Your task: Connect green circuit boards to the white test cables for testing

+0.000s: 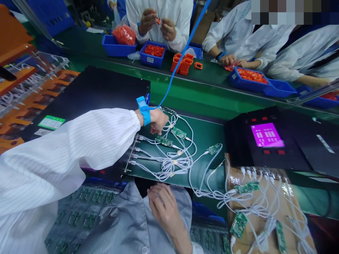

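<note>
My left hand, with a blue wrist strap on, reaches over the white cables at the back of the bench. Its fingers are curled downward, and what they may hold is hidden. Just below it lies a green circuit board with cables at its ends. Another circuit board sits to the right, and a further one is partly behind the hand. Bundled white cables spread over the green mat. My right hand rests in front of my body, fingers loosely stretched, holding nothing visible.
A black box stands left; another black device with a lit magenta screen stands right. More boards and cables lie on brown cardboard. Across the bench, people in white handle orange parts beside blue bins. A blue cord crosses the view.
</note>
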{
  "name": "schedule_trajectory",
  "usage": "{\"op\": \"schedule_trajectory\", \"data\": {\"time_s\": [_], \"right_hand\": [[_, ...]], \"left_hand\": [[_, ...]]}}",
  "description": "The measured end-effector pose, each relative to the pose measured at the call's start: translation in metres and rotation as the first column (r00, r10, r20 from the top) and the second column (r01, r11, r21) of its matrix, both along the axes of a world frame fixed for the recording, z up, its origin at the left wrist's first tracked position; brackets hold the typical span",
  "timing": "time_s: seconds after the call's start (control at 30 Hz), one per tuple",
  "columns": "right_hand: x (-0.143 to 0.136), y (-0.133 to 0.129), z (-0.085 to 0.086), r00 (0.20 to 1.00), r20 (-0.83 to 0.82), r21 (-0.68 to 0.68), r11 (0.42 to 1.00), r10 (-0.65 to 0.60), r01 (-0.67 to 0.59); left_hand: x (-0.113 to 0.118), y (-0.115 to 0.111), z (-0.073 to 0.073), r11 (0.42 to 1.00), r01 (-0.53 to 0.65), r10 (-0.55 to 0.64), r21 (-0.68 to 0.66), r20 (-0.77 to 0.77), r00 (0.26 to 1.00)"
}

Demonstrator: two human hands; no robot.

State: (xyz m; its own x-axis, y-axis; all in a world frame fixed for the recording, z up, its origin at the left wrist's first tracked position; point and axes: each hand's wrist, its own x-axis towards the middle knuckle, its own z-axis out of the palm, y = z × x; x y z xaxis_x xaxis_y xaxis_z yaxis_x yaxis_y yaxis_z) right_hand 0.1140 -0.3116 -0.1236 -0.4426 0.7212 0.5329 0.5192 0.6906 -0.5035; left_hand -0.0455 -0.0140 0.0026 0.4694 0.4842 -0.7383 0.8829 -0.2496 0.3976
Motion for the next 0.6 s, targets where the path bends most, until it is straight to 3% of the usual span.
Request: {"op": "schedule_trajectory", "data": {"time_s": [0.2,0.3,0.4,0.5,0.6], "right_hand": [[0.014,-0.062,-0.044,1.0,-0.015,-0.114,0.993,0.005,-0.007],[0.017,-0.076,-0.083,0.997,0.019,-0.204,0.976,-0.076,0.079],[0.029,-0.079,-0.133,0.977,0.038,-0.241,0.947,-0.209,0.212],[0.05,-0.077,-0.176,0.919,0.017,-0.306,0.873,-0.394,0.38],[0.064,-0.079,-0.202,0.863,-0.009,-0.52,0.74,-0.505,0.428]], "left_hand": [[0.0,-0.001,0.002,0.999,-0.016,0.014,0.04,0.061,0.998],[0.003,-0.006,0.015,0.995,-0.021,0.012,0.096,0.086,0.996],[0.002,-0.014,0.038,0.979,-0.015,-0.022,0.202,0.18,0.983],[-0.011,-0.038,0.066,0.911,-0.012,-0.132,0.413,0.319,0.938],[-0.044,-0.085,0.087,0.772,-0.051,-0.216,0.634,0.336,0.917]]}}
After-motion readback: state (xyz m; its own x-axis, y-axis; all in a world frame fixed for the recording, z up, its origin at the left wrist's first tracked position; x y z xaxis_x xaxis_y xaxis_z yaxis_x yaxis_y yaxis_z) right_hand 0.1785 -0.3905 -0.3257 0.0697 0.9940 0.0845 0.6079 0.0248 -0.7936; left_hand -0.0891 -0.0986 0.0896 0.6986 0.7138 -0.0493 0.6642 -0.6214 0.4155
